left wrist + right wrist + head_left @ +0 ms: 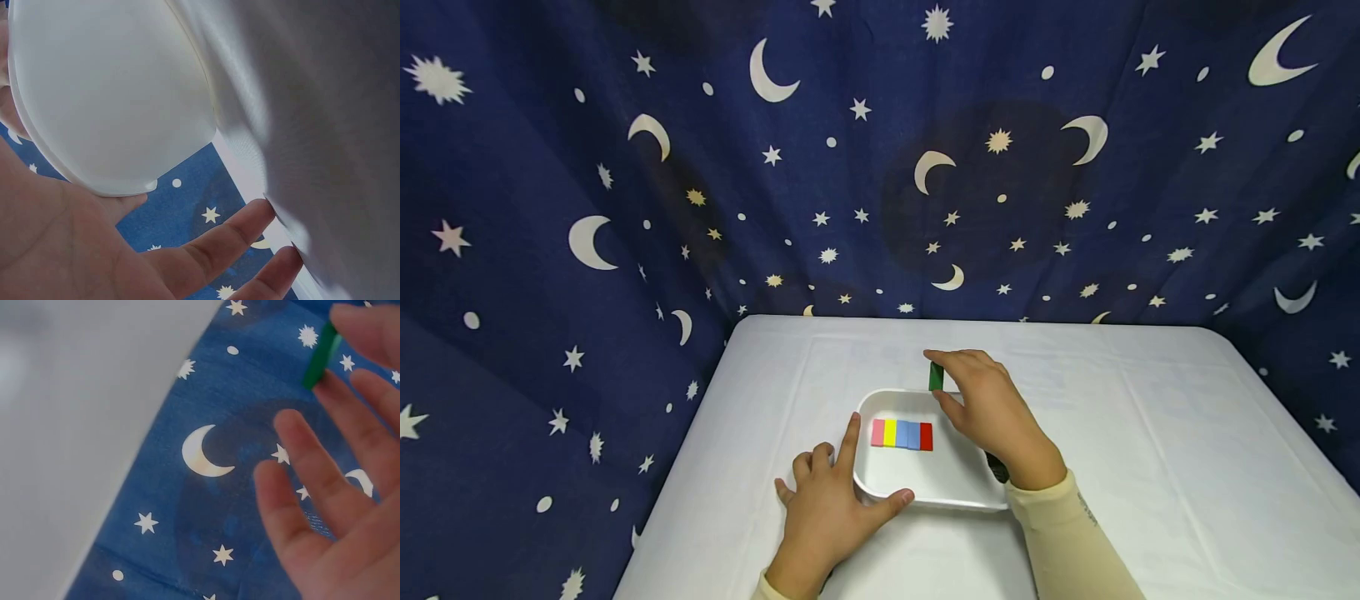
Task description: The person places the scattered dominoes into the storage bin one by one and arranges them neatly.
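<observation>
A white rectangular tray [958, 479] sits on the table, holding a side-by-side row of flat rectangular tiles: a pink tile [877, 432], a yellow tile [890, 433], two blue tiles [907, 435] and a red tile [927, 437]. Above the tray's far edge, my right hand [992, 412] pinches a green tile [936, 377] by its ends between thumb and a fingertip. In the right wrist view the green tile [321, 356] stands on edge in that pinch, blurred. My left hand [827, 508] is spread at the tray's near left corner, index finger along the left rim and thumb at the near rim.
A white cloth covers the table [1150, 417], which has rounded far corners. Behind it and along both sides hangs a dark blue curtain [865, 183] printed with moons and stars. The right forearm lies across the tray's right end and hides part of it.
</observation>
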{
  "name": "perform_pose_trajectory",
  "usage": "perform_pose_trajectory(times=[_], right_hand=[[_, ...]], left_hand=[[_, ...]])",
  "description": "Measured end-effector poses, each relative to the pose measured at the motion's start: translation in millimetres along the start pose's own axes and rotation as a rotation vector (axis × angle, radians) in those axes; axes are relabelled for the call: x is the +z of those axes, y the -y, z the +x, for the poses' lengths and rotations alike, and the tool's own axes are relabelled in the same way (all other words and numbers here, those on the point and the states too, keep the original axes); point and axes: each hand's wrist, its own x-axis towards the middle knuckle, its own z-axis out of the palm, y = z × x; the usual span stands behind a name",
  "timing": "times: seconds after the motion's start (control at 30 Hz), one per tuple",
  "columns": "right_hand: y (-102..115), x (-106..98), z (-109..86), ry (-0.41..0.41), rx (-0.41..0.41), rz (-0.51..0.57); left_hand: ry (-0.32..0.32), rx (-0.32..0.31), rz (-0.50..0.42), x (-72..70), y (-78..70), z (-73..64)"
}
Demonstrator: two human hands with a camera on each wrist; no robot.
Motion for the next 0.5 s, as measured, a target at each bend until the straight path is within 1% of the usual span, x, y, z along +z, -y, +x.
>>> perform_pose_trajectory(times=[0.33,0.5], right_hand=[[-0.7,8.6,2.4,-0.008,-0.019,0.033],[-0.9,11.0,3.4,0.050,0.009,0.054]], left_hand=[[0.010,-0.002,0.004,1.3,1.2,0.0],[0.015,-0.004,0.003,0.5,0.4,0.2]])
